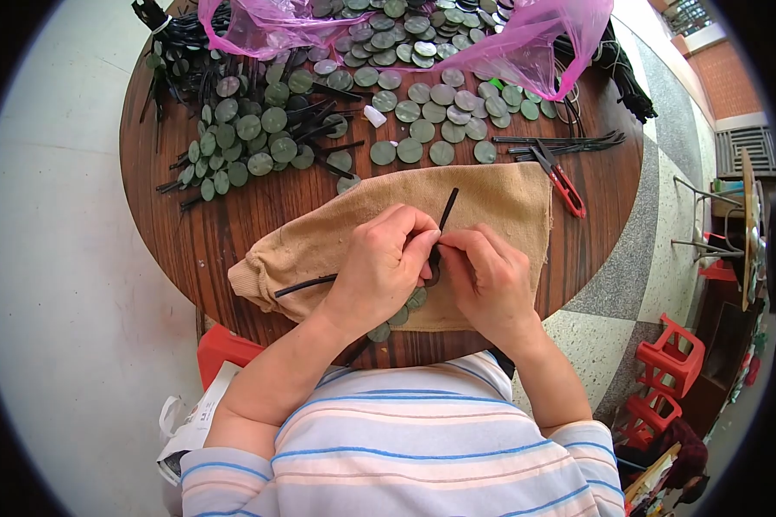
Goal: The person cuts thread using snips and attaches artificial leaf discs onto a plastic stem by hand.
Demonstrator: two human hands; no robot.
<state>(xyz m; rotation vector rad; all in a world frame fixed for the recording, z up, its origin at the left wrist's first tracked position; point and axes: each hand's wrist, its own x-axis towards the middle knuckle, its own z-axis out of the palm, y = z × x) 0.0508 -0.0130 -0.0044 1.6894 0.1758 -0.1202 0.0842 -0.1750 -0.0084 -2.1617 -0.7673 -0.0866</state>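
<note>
Over a tan cloth [500,194] at the table's near side, my left hand [379,258] and my right hand [487,271] meet, fingertips pinched together. Both pinch a black cord [449,208], whose one end sticks up beyond the fingers. Another black cord end [306,286] comes out to the left from under my left hand. Green discs [398,316] hang below my hands, partly hidden by the left one. The exact spot between the fingertips is too small to make out.
Loose green discs [422,131] spread across the round wooden table [164,233], near pink plastic bags [535,52]. Bundled discs with black cords [250,129] lie at the left. Red-handled snips [565,185] lie right of the cloth. Red stools [671,353] stand on the floor at right.
</note>
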